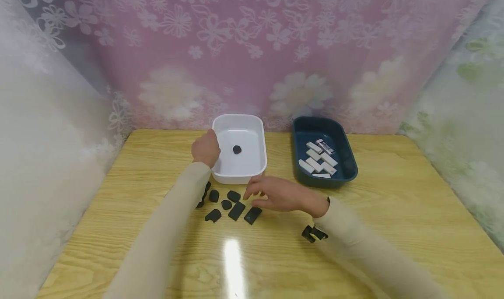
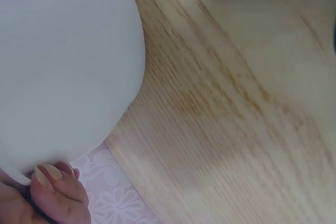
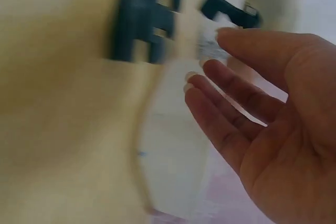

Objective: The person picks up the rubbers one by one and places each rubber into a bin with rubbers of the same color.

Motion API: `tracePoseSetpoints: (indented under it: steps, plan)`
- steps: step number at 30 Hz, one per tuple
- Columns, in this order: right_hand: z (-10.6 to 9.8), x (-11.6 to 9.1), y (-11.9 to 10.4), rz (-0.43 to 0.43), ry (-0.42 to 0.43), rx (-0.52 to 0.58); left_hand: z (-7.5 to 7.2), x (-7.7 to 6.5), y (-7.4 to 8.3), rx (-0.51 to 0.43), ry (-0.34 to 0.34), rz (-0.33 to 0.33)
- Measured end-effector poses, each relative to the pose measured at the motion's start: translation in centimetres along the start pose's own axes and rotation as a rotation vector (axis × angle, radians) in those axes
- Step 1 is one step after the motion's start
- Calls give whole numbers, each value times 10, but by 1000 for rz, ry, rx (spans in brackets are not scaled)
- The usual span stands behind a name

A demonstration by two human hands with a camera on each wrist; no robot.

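My left hand [image 1: 206, 148] grips the left rim of a white plastic tub [image 1: 239, 176]; in the left wrist view its curled fingers [image 2: 60, 192] lie against the outside wall right at the rim. One dark lump [image 1: 237, 149] lies inside the tub. My right hand [image 1: 277, 194] hovers in front of the tub, palm toward the table, fingers loosely bent and spread from the thumb, with nothing between them. Just left of its fingertips, several flat dark pieces [image 1: 236, 211] lie on the table, some rectangular, others irregular.
A dark blue tub [image 1: 324, 181] stands at the back right, holding several white eraser-like blocks [image 1: 328, 160]. Both tubs rest on a wood-grain table [image 1: 118, 202]. Flowered cloth [image 1: 236, 71] hangs close behind them and along both sides.
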State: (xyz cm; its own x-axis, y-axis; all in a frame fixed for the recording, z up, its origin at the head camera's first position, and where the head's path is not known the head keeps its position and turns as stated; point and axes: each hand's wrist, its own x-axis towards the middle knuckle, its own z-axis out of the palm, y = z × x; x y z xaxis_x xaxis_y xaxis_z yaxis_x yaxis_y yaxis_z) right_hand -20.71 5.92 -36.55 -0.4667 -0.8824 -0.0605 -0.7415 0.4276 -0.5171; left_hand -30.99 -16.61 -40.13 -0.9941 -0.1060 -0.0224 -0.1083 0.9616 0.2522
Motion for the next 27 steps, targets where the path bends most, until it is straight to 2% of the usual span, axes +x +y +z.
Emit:
tracePoseSetpoints:
  steps: [2,5,10,20,27]
  plan:
    - [13,0,4,-9,-55,-53,0,1,-2,3,-1,-6]
    - [27,-2,10,-10,-89,-117,0,3,-5,9,-7,-8]
    - [38,-3,15,-32,-46,-149,0,5,-5,8,-10,-21]
    - [41,-3,15,24,-45,-200,0,4,-1,2,-28,-23]
    - [37,-4,17,13,-70,-197,2,4,1,2,-14,-35]
